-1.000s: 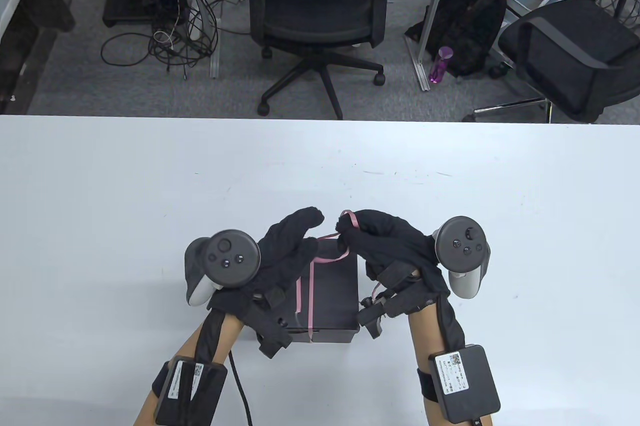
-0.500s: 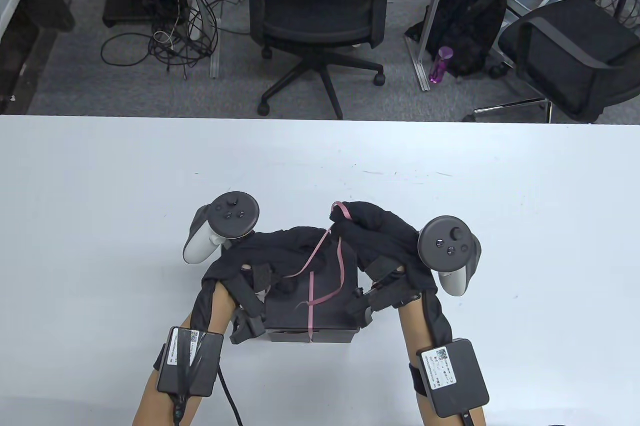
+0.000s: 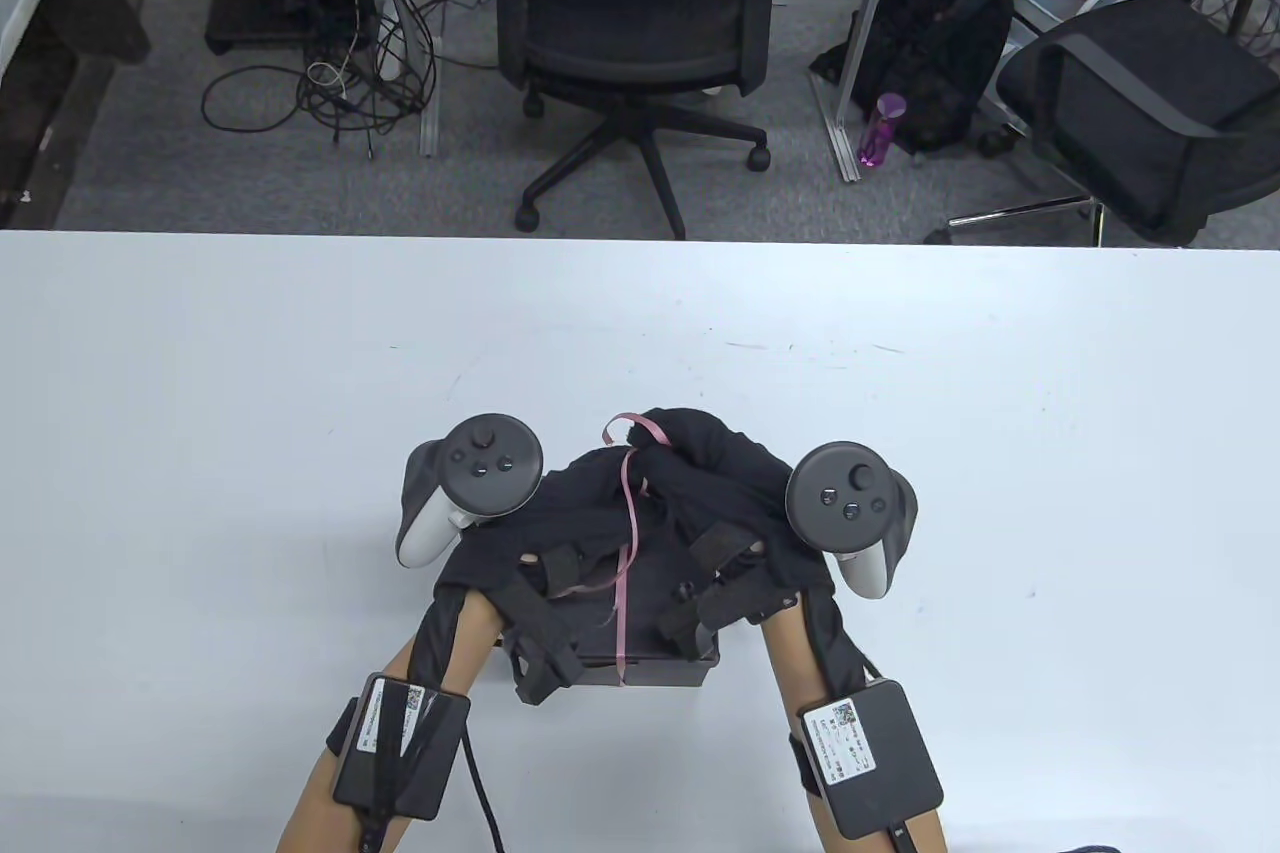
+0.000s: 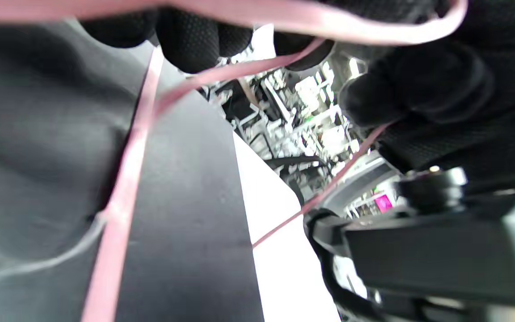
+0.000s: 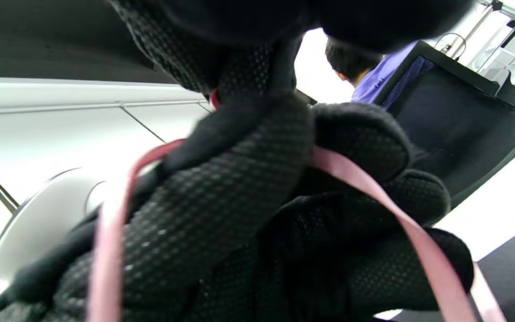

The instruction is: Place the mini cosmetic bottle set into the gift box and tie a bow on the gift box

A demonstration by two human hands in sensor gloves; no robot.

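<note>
A black gift box [image 3: 660, 661] lies closed near the table's front edge, mostly covered by both gloved hands. A thin pink ribbon [image 3: 630, 513] runs up its lid from the front edge to a small loop above the far side. My right hand [image 3: 660, 443] pinches that loop, and in the right wrist view the ribbon [image 5: 373, 188] crosses its curled fingers [image 5: 239, 201]. My left hand [image 3: 600, 478] lies across the lid with its fingertips meeting the right hand at the ribbon. In the left wrist view its fingers [image 4: 195, 44] curl over a strand above the lid [image 4: 186, 223]. The bottles are hidden.
The white table [image 3: 200, 393] stretches wide on both sides and behind the box. Past its far edge stand office chairs [image 3: 630, 13], a black backpack [image 3: 940, 43] and a purple bottle [image 3: 880, 128]. A person [image 5: 360, 67] shows in the right wrist view.
My left hand has swung from the box's left side across the lid to the ribbon. My right hand has carried the ribbon loop leftward, so both hands now meet over the box.
</note>
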